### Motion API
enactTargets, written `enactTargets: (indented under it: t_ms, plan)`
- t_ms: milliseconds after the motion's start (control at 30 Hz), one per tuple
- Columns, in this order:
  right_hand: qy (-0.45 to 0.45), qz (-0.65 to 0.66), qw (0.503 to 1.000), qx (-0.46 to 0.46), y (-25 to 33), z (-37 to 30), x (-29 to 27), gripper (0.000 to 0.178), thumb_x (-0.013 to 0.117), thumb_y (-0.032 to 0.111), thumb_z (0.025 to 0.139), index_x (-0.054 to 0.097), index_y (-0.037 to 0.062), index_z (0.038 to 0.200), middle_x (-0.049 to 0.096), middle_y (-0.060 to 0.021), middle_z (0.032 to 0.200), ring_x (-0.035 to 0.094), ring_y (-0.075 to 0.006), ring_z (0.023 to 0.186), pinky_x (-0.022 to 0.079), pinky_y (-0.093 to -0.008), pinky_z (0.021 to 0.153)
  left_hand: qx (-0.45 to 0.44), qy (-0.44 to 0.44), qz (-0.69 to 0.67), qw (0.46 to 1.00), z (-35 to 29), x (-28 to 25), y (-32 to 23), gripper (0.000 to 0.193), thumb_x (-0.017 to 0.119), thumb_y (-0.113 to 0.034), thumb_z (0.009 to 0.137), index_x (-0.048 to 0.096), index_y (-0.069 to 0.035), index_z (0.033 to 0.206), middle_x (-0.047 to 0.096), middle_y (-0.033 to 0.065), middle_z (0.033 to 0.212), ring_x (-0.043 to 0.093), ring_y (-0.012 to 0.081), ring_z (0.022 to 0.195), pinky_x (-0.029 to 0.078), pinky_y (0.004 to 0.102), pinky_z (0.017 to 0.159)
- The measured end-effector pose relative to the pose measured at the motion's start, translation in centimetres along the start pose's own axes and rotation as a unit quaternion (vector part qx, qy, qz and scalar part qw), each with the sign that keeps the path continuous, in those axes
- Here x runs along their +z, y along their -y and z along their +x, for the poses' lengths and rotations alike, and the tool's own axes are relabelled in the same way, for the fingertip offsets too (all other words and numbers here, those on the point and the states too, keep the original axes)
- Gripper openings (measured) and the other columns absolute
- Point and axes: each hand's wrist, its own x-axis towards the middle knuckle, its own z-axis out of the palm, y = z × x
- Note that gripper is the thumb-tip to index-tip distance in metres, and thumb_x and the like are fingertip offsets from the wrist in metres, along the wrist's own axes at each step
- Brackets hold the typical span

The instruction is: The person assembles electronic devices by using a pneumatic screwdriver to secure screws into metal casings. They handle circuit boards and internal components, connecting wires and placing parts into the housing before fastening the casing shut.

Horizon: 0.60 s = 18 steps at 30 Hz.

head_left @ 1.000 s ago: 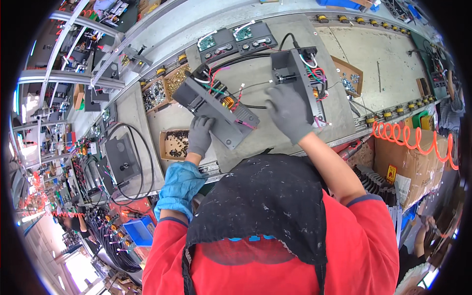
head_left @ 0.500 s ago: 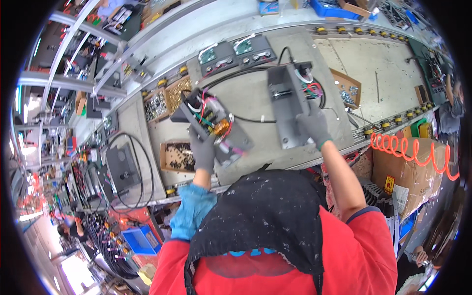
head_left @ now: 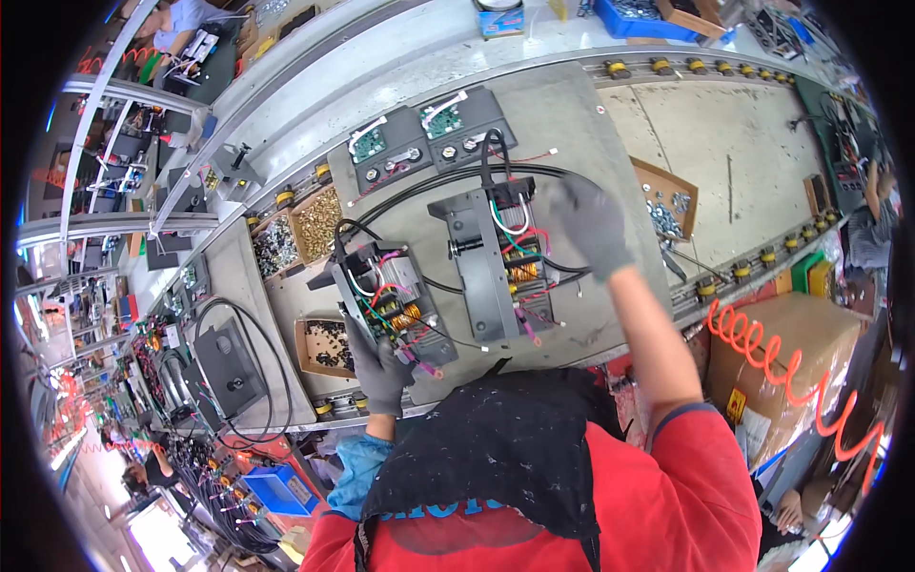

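My grey work pallet (head_left: 572,124) on the conveyor is the biggest thing before me, and it carries two open metal chassis full of coloured wiring. The right chassis (head_left: 486,262) lies in the middle of the pallet; the left chassis (head_left: 386,305) sits just beside it, tilted, near the pallet's front edge. Behind them two dark front panels (head_left: 424,138) with small green circuit boards lie side by side, and a black cable (head_left: 457,181) loops from there across to the chassis.

To my right a large brown cardboard box (head_left: 791,353) stands below the line, with a small yellow label on its side and one coiled orange air hose (head_left: 791,367) draped over it. I count four open trays of small parts: two beside each other at the pallet's left, one brown tray of dark screws (head_left: 324,348) near my left hand, one wooden tray (head_left: 667,195) on the next pallet.

My left hand (head_left: 381,367), gloved grey, is closed around the near end of the left chassis. My right hand (head_left: 591,224), also gloved, rests on the right chassis's far right edge, fingers curled; I cannot tell whether it grips.
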Motion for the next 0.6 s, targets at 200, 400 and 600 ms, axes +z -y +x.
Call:
enactTargets:
  t_ms: [200, 400, 600]
  plan:
    - [0.193, -0.053, 0.977, 0.074, -6.2, 17.2, 8.9, 0.031, 0.051, 0.030, 0.085, 0.064, 0.0025, 0.093, 0.066, -0.0191, 0.088, 0.063, -0.0340, 0.083, 0.048, -0.0421, 0.074, -0.011, 0.035, 0.023, 0.999, 0.2, -0.5, -0.7, 0.063, 0.047, -0.024, 0.091, 0.020, 0.003, 0.142, 0.037, 0.0292, 0.137, 0.041, 0.0413, 0.124, 0.036, 0.0408, 0.100]
    - [0.114, 0.172, 0.959, 0.192, -6.6, 19.0, 13.3, 0.031, 0.051, 0.027, 0.086, 0.063, -0.0006, 0.091, 0.065, -0.0224, 0.089, 0.063, -0.0342, 0.084, 0.048, -0.0418, 0.076, -0.026, 0.025, 0.065, 0.997, -0.2, -0.2, -0.3, 0.063, 0.047, -0.022, 0.090, 0.021, 0.005, 0.141, 0.036, 0.0307, 0.137, 0.041, 0.0418, 0.125, 0.037, 0.0411, 0.100]
    - [-0.226, 0.318, 0.902, 0.187, -5.9, 15.1, 4.5, 0.022, 0.051, 0.018, 0.090, 0.061, -0.0007, 0.096, 0.064, -0.0107, 0.079, 0.063, -0.0165, 0.072, 0.050, -0.0292, 0.060, -0.007, 0.030, 0.066, 0.997, 0.1, -1.3, -0.6, 0.065, 0.051, -0.028, 0.090, 0.024, 0.004, 0.140, 0.041, 0.0294, 0.132, 0.043, 0.0420, 0.120, 0.038, 0.0433, 0.097]
